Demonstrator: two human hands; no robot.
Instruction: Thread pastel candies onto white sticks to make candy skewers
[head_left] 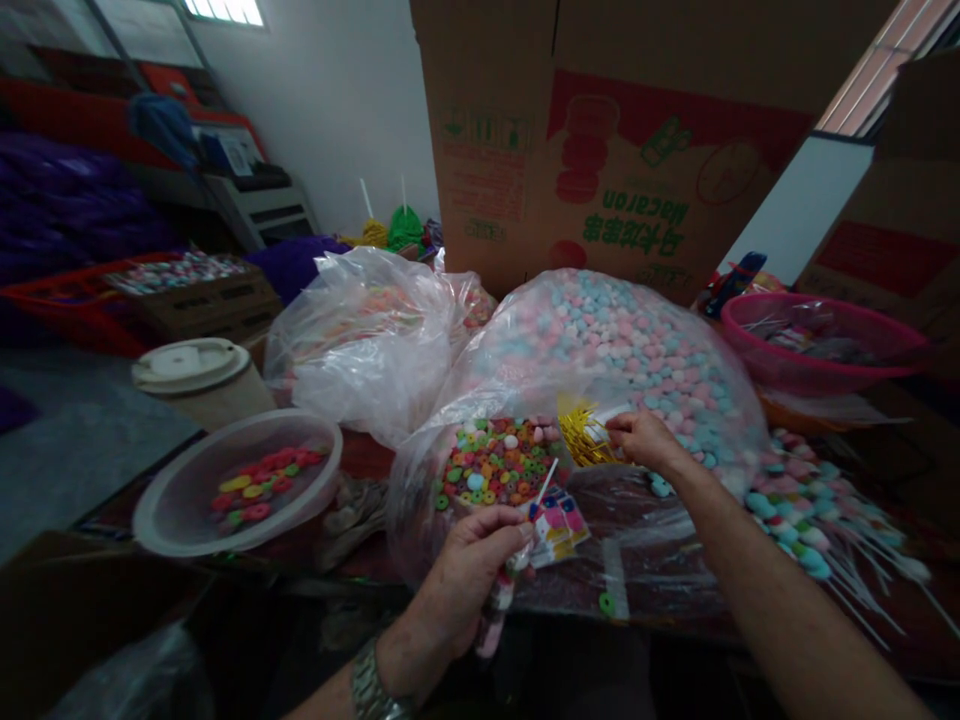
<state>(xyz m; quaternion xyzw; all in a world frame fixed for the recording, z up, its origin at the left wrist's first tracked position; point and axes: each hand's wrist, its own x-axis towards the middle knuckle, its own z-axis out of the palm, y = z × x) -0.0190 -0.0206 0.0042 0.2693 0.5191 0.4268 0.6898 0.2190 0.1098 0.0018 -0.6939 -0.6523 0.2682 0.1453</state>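
At the lower centre, my left hand (pixel 469 570) is closed on a wrapped candy stick (pixel 546 484), whose white end points up. A small printed packet (pixel 559 525) in pink, blue and yellow shows just right of those fingers. My right hand (pixel 643 440) has its fingers pinched at the right side of a bundle of gold twist ties (pixel 586 436); what lies between the fingertips is too small to make out. Behind my left hand, a clear bag holds colourful ring candies (pixel 499 460). A large clear bag of pink, blue and white candies (pixel 630 340) rises behind my right hand.
A translucent bowl (pixel 161 530) with ring candies stands left, near a lidded white bucket (pixel 202 375). Candy sticks (pixel 810 510) lie at the right, below a pink basin (pixel 825 370). A big cardboard box (pixel 510 170) stands behind the bags. One green ring (pixel 607 603) lies near the front edge.
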